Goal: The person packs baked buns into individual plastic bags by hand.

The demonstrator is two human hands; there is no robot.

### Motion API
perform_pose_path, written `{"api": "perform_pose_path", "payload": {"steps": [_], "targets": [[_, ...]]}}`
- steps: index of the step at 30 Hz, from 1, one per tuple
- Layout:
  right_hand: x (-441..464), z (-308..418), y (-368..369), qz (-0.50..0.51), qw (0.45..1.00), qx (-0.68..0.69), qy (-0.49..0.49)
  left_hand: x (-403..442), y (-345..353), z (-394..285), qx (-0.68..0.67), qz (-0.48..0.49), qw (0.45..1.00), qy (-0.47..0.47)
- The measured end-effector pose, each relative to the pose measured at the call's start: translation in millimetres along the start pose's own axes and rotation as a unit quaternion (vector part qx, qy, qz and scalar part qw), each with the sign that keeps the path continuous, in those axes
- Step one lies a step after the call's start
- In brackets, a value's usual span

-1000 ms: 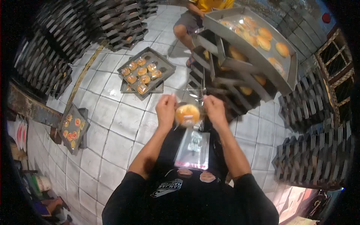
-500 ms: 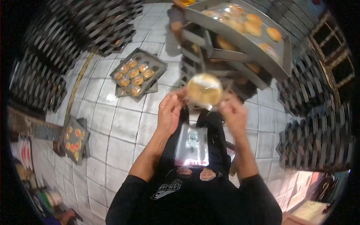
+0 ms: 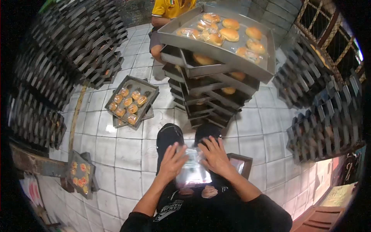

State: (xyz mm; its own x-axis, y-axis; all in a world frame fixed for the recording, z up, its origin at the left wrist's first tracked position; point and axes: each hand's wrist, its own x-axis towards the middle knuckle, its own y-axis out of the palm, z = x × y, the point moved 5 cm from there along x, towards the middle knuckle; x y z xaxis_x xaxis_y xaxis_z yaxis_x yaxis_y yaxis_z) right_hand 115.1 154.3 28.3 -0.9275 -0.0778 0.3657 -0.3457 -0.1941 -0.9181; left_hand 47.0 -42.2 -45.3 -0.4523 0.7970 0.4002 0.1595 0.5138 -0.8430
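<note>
A stack of clear plastic bags (image 3: 193, 170) with printing lies on my lap. My left hand (image 3: 173, 160) is over its left side, fingers spread and slightly blurred. At its upper right is my right hand (image 3: 215, 156), also with spread fingers and nothing held. Beyond my knees stands a tall stack of metal trays (image 3: 208, 96). The top tray (image 3: 266, 58) holds several round buns (image 3: 230, 34), some of them in clear bags.
Wrapped buns (image 3: 127, 101) fill a tray (image 3: 150, 91) on the floor ahead left. Another tray (image 3: 91, 170) with decorated breads is farther left. Tall tray stacks line both sides. A person in a yellow shirt (image 3: 172, 9) is behind the central stack.
The bagged bun that was between my hands is gone from them. Both hands have come down to the bags on my lap and opened. The view has shifted, showing more of the central stack.
</note>
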Motion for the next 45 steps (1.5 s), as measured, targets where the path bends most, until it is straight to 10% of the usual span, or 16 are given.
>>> {"api": "perform_pose_path", "payload": {"steps": [2,5,6,8,9,11,15,16,17,19,27,31,37,39,42,45], "targets": [[-5,0,12,0.026,1.000,0.001,0.003,13,-23,-22,0.005,-0.036,0.999,0.032],[29,-14,-15,0.134,0.953,0.271,-0.020,2,13,11,-0.534,0.055,0.776,-0.331],[57,-20,-47,0.109,0.929,0.346,-0.074,-2,19,24,-0.456,0.162,0.829,-0.281],[134,-46,-124,-0.040,0.956,0.217,-0.194,14,10,23,-0.629,0.085,0.657,-0.407],[175,-65,-162,-0.104,0.957,0.146,-0.229,16,8,33,-0.620,0.015,0.673,-0.402],[243,-112,-205,-0.098,0.965,0.244,0.016,25,4,48,-0.631,-0.072,0.667,-0.390],[376,-316,-166,0.041,0.975,0.114,0.189,16,28,59,-0.653,-0.098,0.628,-0.412],[400,-361,-143,0.136,0.981,-0.128,0.053,11,33,64,-0.631,-0.086,0.656,-0.405],[394,-353,-145,0.093,0.948,-0.097,0.289,13,32,64,-0.641,-0.083,0.655,-0.391],[394,-391,-113,-0.004,0.957,-0.073,0.281,14,31,63,-0.637,-0.086,0.657,-0.395],[366,-322,-125,0.092,0.947,0.104,0.290,15,43,78,-0.673,-0.166,0.595,-0.406],[344,-268,-167,-0.090,0.924,0.319,0.191,30,27,81,-0.727,-0.220,0.495,-0.422],[207,-91,-135,-0.065,0.675,0.725,0.118,56,18,128,-0.767,-0.330,0.347,-0.427],[156,-30,-91,-0.026,0.833,0.524,0.176,66,37,149,-0.765,-0.342,0.347,-0.420],[98,26,-21,-0.082,0.925,0.359,-0.097,84,37,140,-0.773,-0.316,0.325,-0.445],[79,2,15,-0.128,0.948,0.272,-0.102,104,14,94,-0.800,-0.243,0.349,-0.424]]}}
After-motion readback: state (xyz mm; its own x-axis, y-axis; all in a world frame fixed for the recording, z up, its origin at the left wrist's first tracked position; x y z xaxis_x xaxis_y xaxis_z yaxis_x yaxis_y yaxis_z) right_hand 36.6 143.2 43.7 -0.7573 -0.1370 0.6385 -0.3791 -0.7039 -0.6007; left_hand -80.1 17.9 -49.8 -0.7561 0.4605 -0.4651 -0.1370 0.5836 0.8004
